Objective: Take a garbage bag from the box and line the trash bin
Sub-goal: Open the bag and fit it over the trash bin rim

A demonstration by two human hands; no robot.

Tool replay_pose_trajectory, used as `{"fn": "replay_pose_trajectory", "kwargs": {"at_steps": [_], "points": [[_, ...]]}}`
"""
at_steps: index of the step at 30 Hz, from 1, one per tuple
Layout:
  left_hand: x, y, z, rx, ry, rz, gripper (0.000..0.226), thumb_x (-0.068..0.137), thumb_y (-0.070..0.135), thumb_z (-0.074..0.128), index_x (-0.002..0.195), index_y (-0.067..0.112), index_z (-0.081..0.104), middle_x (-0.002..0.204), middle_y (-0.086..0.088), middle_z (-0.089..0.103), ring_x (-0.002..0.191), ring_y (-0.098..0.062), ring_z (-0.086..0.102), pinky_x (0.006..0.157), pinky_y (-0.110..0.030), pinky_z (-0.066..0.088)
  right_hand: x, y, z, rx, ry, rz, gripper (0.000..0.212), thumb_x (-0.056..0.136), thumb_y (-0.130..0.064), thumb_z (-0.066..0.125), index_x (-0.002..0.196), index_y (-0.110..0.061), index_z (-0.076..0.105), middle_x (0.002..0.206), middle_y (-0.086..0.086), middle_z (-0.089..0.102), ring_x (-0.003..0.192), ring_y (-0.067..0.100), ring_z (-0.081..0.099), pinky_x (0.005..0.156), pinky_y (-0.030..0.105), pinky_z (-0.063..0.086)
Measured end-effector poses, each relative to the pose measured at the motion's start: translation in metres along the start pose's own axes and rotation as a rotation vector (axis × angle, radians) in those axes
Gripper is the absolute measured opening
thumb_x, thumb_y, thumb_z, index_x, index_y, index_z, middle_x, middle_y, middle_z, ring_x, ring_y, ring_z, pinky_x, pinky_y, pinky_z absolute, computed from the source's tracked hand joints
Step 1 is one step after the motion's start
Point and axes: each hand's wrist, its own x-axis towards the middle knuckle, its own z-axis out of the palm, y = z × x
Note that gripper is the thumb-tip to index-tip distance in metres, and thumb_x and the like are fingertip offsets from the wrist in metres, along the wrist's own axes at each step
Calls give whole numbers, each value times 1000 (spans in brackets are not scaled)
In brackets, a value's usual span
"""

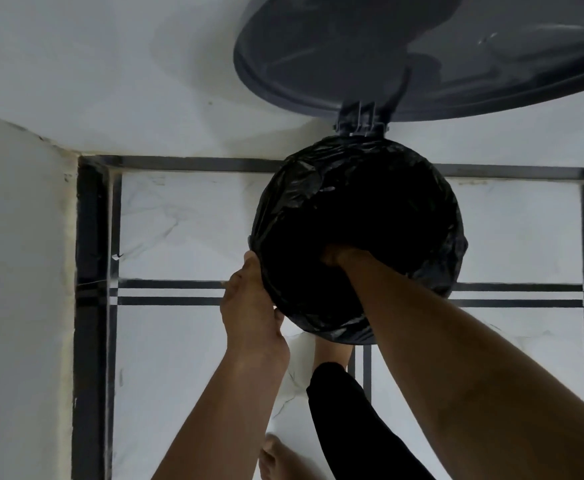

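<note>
I see the white tiled floor (186, 220) with dark stripes, and by its far edge at the wall stands the trash bin (361, 128), its grey lid (422, 53) swung up. The black garbage bag (318, 188) is draped over the bin's rim and lines the inside. My left hand (249, 306) grips the bag at the near-left rim. My right hand (339, 256) reaches down inside the bag; I cannot tell whether it is clenched.
</note>
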Motion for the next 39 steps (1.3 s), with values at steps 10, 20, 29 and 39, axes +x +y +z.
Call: {"fn": "replay_pose_trajectory", "kwargs": {"at_steps": [10, 20, 29, 39], "points": [[3, 6, -2, 14, -48, -50, 25, 100, 43, 58, 111, 24, 71, 108, 5, 76, 103, -13, 71, 87, -32, 57, -44, -4, -24, -8, 191, -58, 46, 107, -25, 39, 147, -3, 48, 154, 21, 45, 140, 35, 45, 112, 35, 35], [-4, 10, 0, 1, -50, -59, 24, 101, 41, 58, 112, 26, 72, 108, 6, 77, 101, -14, 70, 80, -31, 56, -34, 32, 21, -13, -43, -9, 54, 104, -33, 52, 153, -14, 41, 158, 15, 40, 143, 31, 39, 120, 41, 29], [4, 10, 2, -5, -44, -80, 26, 100, 41, 59, 118, 26, 71, 118, 3, 75, 111, -20, 68, 102, -44, 53, -23, 22, 12, -101, 29, -43, 47, 108, -29, 40, 151, -11, 41, 158, 15, 40, 144, 31, 39, 118, 38, 29], [5, 8, 2, -64, -34, -83, 41, 94, 53, 58, 119, 23, 71, 119, 3, 74, 117, -22, 66, 107, -43, 48, -9, -5, -15, -52, 59, -124, 55, 109, -34, 36, 157, -8, 32, 165, 16, 26, 151, 31, 30, 122, 38, 23]]}}
